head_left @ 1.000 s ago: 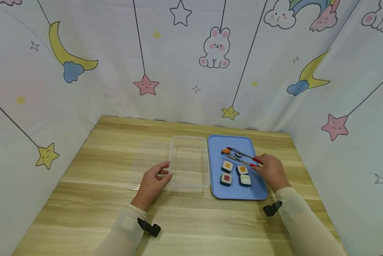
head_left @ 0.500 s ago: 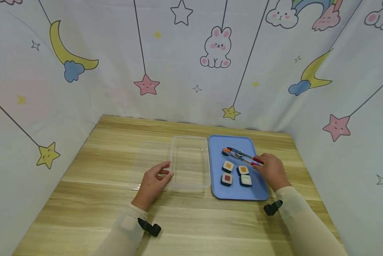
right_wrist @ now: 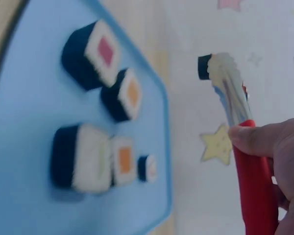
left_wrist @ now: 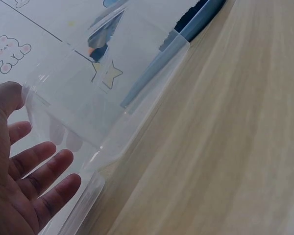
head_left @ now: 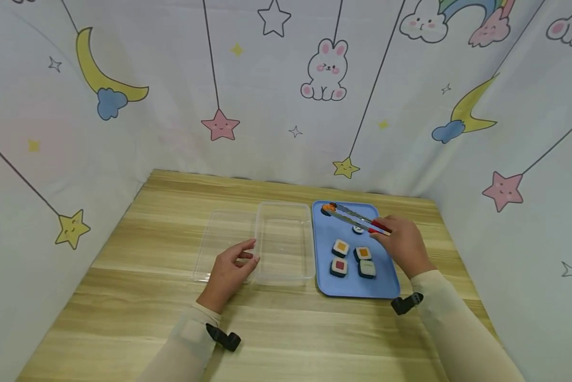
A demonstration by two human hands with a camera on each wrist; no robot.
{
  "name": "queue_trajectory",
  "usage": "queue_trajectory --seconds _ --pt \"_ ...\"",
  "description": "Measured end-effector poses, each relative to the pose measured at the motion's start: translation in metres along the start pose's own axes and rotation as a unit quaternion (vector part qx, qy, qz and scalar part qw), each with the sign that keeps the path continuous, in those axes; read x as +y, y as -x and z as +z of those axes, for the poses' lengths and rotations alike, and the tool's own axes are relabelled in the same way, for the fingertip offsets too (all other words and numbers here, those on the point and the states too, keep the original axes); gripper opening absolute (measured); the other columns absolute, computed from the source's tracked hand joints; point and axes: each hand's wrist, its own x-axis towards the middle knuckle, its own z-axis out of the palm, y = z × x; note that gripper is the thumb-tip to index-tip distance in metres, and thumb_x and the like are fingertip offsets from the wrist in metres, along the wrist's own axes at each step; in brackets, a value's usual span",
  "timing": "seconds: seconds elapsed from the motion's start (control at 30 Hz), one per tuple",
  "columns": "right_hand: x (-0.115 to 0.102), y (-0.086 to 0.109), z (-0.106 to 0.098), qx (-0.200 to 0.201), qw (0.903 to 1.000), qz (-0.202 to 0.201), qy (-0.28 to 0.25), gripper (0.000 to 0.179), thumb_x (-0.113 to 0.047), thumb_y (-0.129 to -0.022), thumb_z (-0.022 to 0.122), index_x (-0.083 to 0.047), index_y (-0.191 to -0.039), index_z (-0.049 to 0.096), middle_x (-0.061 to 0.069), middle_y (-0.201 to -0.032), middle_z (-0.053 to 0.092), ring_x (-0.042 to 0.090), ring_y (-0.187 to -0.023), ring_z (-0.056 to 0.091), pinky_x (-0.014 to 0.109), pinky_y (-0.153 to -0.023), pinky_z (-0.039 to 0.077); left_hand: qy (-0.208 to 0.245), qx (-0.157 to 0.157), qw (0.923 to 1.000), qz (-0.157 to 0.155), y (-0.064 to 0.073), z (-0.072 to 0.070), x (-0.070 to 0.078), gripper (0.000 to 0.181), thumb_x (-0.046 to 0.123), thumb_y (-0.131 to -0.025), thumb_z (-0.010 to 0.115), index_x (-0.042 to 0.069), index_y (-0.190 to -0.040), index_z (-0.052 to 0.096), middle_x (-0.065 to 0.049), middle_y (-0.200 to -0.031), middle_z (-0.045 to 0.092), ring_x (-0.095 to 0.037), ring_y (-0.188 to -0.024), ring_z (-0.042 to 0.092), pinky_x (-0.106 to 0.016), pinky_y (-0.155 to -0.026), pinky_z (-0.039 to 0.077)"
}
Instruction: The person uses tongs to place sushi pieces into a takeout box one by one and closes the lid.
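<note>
My right hand (head_left: pixel 403 244) grips metal tongs (right_wrist: pixel 255 171) by their red handles. Between the tong tips is a dark-wrapped sushi piece with an orange top (head_left: pixel 328 209), raised over the far left part of the blue tray (head_left: pixel 348 289). On the tray stand a white-topped sushi piece (head_left: pixel 366 269), one with a red centre (head_left: pixel 338 267), two with orange centres and a small round one (right_wrist: pixel 148 168). My left hand (head_left: pixel 228 273) has its fingers spread beside a clear plastic box (head_left: pixel 286 278), the thumb at its rim in the left wrist view.
A clear flat lid (head_left: pixel 214 233) lies left of the box, partly behind the left hand. Box and tray stand side by side on the wooden table (head_left: pixel 276 334). A white printed curtain (head_left: pixel 267 79) rises behind the table and along both sides.
The tongs have closed on the orange-topped sushi piece and lifted it up and leftward from its spot, uncovering the small round piece. The left hand stays in place.
</note>
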Motion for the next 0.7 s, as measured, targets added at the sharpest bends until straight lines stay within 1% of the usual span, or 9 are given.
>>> queue_trajectory --seconds 0.13,0.23,0.37,0.5,0.7 --pt "-0.03 -0.013 -0.005 -0.007 0.9997 -0.02 -0.008 0.039 -0.02 -0.091 0.082 -0.005 -0.127 0.075 0.015 -0.11 0.073 0.035 -0.096 0.068 0.049 -0.075 0.06 -0.002 -0.001 1.0 0.001 0.0 -0.001 0.0 0.047 0.02 -0.097 0.075 0.007 -0.141 0.065 -0.013 -0.137 0.067 -0.024 -0.107 0.071 -0.033 -0.083 0.06" --pt "-0.051 -0.023 0.0 -0.02 0.9991 -0.038 -0.004 0.04 -0.021 -0.09 0.084 -0.005 -0.126 0.075 0.013 -0.112 0.073 0.034 -0.1 0.068 0.048 -0.077 0.061 -0.004 0.0 1.0 0.004 0.0 -0.001 0.0 0.047 0.021 -0.097 0.075 0.007 -0.141 0.065 -0.013 -0.137 0.067 -0.023 -0.107 0.07 -0.033 -0.083 0.06" --pt "-0.07 -0.036 0.015 -0.038 0.9971 -0.065 0.001 0.037 -0.024 -0.089 0.085 -0.007 -0.121 0.078 0.008 -0.111 0.074 0.03 -0.102 0.067 0.044 -0.081 0.06 -0.004 0.001 1.0 0.002 -0.001 -0.001 0.001 0.047 0.022 -0.097 0.076 0.008 -0.141 0.066 -0.012 -0.137 0.067 -0.023 -0.107 0.07 -0.035 -0.084 0.06" --pt "-0.082 -0.046 0.034 -0.062 0.9944 -0.085 -0.001 0.035 -0.024 -0.088 0.086 -0.007 -0.118 0.079 0.005 -0.106 0.074 0.029 -0.099 0.067 0.042 -0.082 0.058 -0.006 0.0 1.0 -0.002 -0.001 -0.001 0.0 0.047 0.024 -0.097 0.076 0.008 -0.141 0.065 -0.012 -0.137 0.067 -0.022 -0.107 0.07 -0.037 -0.084 0.06" --pt "-0.096 -0.057 0.057 -0.098 0.989 -0.101 0.045 0.037 -0.025 -0.088 0.086 -0.01 -0.121 0.079 0.005 -0.107 0.075 0.025 -0.097 0.066 0.041 -0.082 0.058 -0.007 -0.002 1.0 -0.004 0.0 -0.001 -0.001 0.048 0.024 -0.097 0.076 0.009 -0.141 0.065 -0.012 -0.135 0.067 -0.021 -0.106 0.07 -0.036 -0.083 0.06"
